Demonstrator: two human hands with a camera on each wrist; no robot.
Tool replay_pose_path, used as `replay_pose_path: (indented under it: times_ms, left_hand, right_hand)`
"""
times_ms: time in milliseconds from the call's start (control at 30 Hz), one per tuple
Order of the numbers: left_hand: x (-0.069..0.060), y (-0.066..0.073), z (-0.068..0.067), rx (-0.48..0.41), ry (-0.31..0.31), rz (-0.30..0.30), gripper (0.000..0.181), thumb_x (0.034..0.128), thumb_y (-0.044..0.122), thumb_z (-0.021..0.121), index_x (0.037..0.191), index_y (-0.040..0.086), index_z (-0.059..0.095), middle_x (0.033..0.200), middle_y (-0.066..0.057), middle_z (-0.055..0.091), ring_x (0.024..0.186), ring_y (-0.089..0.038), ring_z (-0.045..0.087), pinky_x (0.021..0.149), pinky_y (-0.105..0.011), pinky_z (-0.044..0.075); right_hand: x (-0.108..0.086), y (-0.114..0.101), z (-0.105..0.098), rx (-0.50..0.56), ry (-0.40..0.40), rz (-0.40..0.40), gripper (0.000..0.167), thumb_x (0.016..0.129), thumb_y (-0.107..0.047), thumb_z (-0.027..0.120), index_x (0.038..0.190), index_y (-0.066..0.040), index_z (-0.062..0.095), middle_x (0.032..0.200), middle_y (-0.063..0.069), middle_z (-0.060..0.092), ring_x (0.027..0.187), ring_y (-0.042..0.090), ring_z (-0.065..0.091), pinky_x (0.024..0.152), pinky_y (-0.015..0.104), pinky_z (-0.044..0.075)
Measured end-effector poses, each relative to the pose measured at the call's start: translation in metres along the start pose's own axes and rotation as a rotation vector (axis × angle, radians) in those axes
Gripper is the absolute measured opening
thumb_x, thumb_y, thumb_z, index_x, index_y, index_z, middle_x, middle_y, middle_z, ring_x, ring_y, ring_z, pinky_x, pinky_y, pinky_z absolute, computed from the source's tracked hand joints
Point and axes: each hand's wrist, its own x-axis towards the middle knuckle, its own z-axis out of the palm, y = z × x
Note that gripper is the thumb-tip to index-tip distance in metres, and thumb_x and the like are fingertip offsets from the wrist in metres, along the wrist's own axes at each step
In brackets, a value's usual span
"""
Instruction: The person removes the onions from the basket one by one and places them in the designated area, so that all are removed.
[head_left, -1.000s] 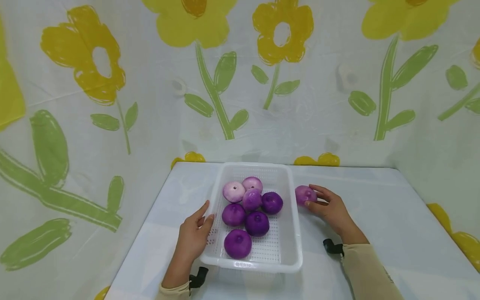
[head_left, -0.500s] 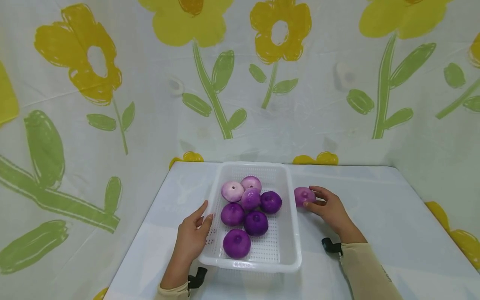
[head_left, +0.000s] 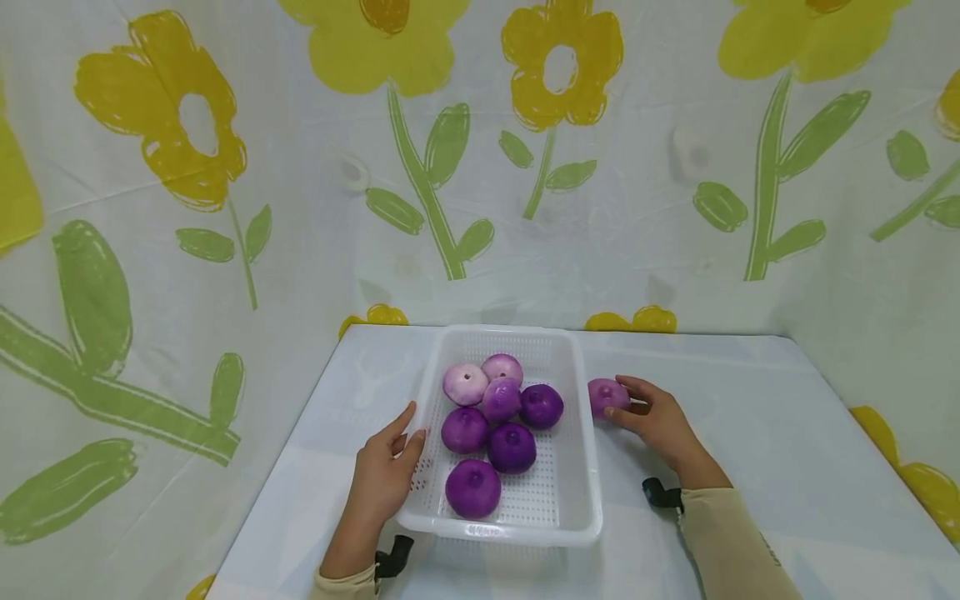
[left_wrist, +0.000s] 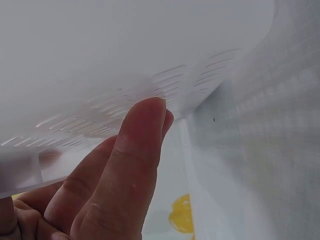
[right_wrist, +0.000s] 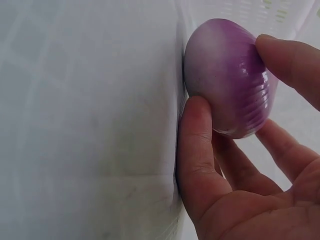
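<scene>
My right hand (head_left: 660, 425) has its fingers curled about a light purple onion (head_left: 607, 399), the gap between thumb and fingers only as wide as the onion itself. Seen from above, my thumb sits on the near side and my fingertips on the far side. In the right wrist view one of my fingers lies low along the white table (head_left: 757, 433), its tip against the onion's pale underside, while another tip presses the glossy, ridged upper skin and the rest reach in behind. The onion is low at the tabletop, just beside the right wall of a white plastic basket (head_left: 501, 531); I cannot tell whether it touches that wall. My left hand (head_left: 384, 479) is at the basket's opposite side, fingers fairly straight and pointing away from me, a small gap between index finger and thumb. The thumb tip meets the rim, and in the left wrist view my fingers lie against the slotted outer wall, close to one another. How hard they press does not show. Inside the basket are seven more onions (head_left: 512, 447), from pinkish white at the far end to deep purple nearer me, most of them touching their neighbours.
</scene>
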Motion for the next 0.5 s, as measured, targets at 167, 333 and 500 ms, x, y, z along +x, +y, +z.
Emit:
replay_pose_path:
  times_ms: [167,333,500]
  left_hand:
    - [-0.0008,0.0001,-0.0001,-0.002,-0.001,-0.004,0.053,0.1054,0.024,0.068,0.156,0.017,0.054,0.149,-0.023,0.057,0.127,-0.038,0.063,0.085,-0.046,0.062]
    - [-0.0010,0.0002,0.0000,-0.004,-0.003,-0.005,0.053,0.1055,0.025,0.067,0.156,0.018,0.054,0.149,-0.023,0.056,0.128,-0.038,0.063,0.085,-0.046,0.062]
    - [-0.0013,0.0005,0.0002,-0.020,-0.008,-0.010,0.053,0.1057,0.024,0.067,0.157,0.018,0.053,0.148,-0.023,0.058,0.126,-0.037,0.064,0.084,-0.045,0.062]
  right_hand:
    - [0.0010,0.0010,0.0007,-0.010,0.009,-0.003,0.092,0.088,-0.050,0.085,0.162,-0.017,0.042,0.158,0.021,0.046,0.137,0.044,0.053,0.106,0.057,0.050]
    - [0.0016,0.0015,0.0010,-0.004,0.008,-0.011,0.093,0.087,-0.049,0.086,0.162,-0.016,0.042,0.159,0.021,0.046,0.137,0.043,0.054,0.105,0.055,0.050]
    - [0.0007,0.0005,0.0008,-0.002,0.009,-0.020,0.094,0.088,-0.047,0.087,0.162,-0.014,0.041,0.159,0.022,0.045,0.137,0.043,0.055,0.105,0.054,0.051]
